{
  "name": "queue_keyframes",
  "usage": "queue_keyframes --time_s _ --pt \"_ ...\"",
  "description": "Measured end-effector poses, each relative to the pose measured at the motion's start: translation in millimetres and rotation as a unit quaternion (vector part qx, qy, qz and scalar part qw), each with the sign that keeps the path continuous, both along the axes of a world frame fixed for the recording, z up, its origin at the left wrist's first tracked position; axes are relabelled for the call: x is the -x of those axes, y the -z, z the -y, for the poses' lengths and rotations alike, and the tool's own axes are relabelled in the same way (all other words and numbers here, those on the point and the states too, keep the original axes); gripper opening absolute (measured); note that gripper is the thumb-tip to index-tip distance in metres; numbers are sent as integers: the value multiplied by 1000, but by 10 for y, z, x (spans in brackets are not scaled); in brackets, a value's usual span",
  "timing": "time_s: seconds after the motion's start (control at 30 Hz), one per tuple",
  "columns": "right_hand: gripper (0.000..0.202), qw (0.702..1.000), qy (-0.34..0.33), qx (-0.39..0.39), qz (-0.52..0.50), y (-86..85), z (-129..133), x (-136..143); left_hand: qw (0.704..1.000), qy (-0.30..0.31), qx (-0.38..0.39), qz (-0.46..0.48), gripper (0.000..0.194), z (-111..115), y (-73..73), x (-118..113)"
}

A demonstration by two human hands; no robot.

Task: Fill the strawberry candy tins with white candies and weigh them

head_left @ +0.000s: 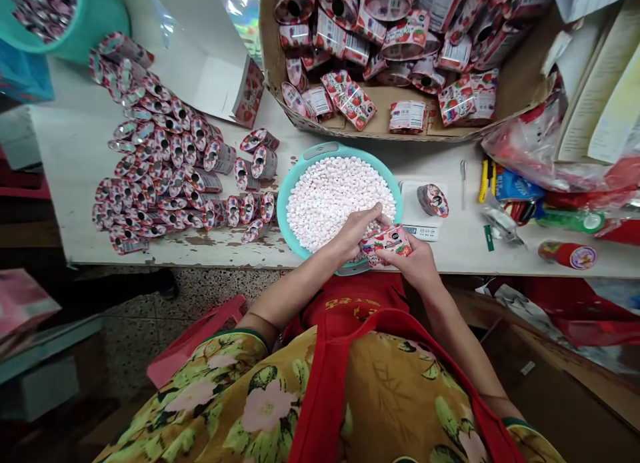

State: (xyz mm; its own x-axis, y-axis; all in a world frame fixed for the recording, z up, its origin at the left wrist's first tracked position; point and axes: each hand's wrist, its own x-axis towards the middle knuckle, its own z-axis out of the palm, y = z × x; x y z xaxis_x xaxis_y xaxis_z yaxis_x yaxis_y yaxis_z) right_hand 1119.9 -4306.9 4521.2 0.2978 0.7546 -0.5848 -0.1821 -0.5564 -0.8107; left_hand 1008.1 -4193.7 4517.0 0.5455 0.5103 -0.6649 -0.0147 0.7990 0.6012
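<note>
My right hand (418, 259) grips a red strawberry-print packet (387, 244) just above the near right rim of a turquoise basin (284, 216). The basin holds a heap of small pinkish-white candies (325, 196). My left hand (356, 231) is curled over the basin against the packet's far left side. Its thumb lies along the top, and its other fingers are partly hidden, so what they hold does not show. To the right of the basin, one more packet (434, 201) stands on a small white scale (420, 233).
Several rows of upright packets (165, 149) with round openings fill the table's left. A cardboard box (280, 109) of packets stands behind the basin. At right lie a yellow cutter (484, 181), a thin tool (463, 183) and a red jar (570, 255). A turquoise bucket (100, 13) is far left.
</note>
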Motion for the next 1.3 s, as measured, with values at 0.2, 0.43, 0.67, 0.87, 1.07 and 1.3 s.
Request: queue_keyframes --time_s 0.2,0.43,0.67,0.87,1.07,1.3 --pt "50 997 24 -71 -2 49 72 11 999 -38 -17 32 45 -87 -5 59" --pt "57 966 163 -197 47 157 385 -311 996 -80 -22 20 34 -392 -15 440" --pt "70 863 427 -201 178 335 949 -881 992 -119 -48 -22 17 -621 -16 645" --pt "63 877 424 -126 187 438 1073 -714 990 -31 -129 -49 23 -566 -76 391" --pt "52 945 250 -96 189 308 771 -394 918 217 -331 -13 17 -90 -355 35" --pt "37 954 43 -183 233 169 260 32 733 354 -553 -175 15 175 -492 337"
